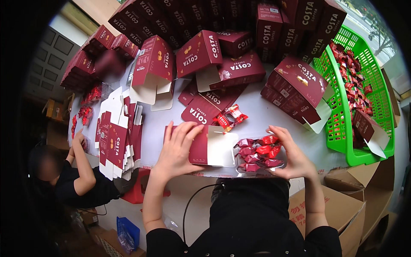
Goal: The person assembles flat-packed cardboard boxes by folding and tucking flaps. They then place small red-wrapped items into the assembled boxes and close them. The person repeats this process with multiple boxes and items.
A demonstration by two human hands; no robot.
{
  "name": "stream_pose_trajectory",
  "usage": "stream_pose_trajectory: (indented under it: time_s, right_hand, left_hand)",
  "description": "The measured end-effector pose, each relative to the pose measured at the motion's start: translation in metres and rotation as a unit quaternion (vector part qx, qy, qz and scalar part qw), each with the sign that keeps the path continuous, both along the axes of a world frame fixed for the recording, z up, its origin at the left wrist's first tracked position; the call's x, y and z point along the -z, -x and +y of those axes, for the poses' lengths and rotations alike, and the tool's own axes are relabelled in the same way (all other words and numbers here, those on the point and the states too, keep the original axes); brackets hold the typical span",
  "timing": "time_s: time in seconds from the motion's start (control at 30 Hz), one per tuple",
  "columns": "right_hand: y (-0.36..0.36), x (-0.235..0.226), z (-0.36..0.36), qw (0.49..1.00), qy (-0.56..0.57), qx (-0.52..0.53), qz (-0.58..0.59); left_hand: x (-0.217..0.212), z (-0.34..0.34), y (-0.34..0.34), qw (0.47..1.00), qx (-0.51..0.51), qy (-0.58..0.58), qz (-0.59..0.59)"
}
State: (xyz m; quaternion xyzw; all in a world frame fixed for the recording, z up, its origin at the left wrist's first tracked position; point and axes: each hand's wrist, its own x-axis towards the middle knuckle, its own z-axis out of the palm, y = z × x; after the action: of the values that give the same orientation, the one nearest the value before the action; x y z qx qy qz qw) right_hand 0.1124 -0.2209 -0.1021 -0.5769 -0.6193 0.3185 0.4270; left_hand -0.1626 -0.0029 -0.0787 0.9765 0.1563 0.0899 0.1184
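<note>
Near the table's front edge, my left hand (176, 150) is closed over a maroon carton (199, 147) lying on its side, its white end flap (221, 147) spread toward the right. Beside that flap sits a clear plastic tray (256, 171) filled with red and dark pink wrapped sweets (259, 150). My right hand (294, 155) grips the tray's right end between thumb and fingers. The tray's left end meets the carton's open end; whether any part is inside I cannot tell. Just behind the carton lie a few loose red and orange wrapped sweets (231, 117).
Flattened cartons (114, 139) are stacked at left. Open cartons (154, 64) and another open carton (295, 88) stand behind, before a wall of closed boxes (192, 15). A green basket (358, 156) of sweets is at right. A co-worker (81, 175) sits at far left.
</note>
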Motion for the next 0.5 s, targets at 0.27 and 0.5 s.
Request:
stream_pose_trajectory:
  time_s: [0.27, 0.5]
  right_hand:
    - [0.015, 0.002, 0.018, 0.999, -0.009, -0.011, -0.042]
    - [0.031, -0.002, 0.025, 0.993, -0.019, 0.029, -0.114]
  left_hand:
    - [0.007, -0.017, -0.008, 0.998, 0.046, 0.003, -0.049]
    - [0.01, -0.023, -0.015, 0.997, 0.035, -0.002, -0.072]
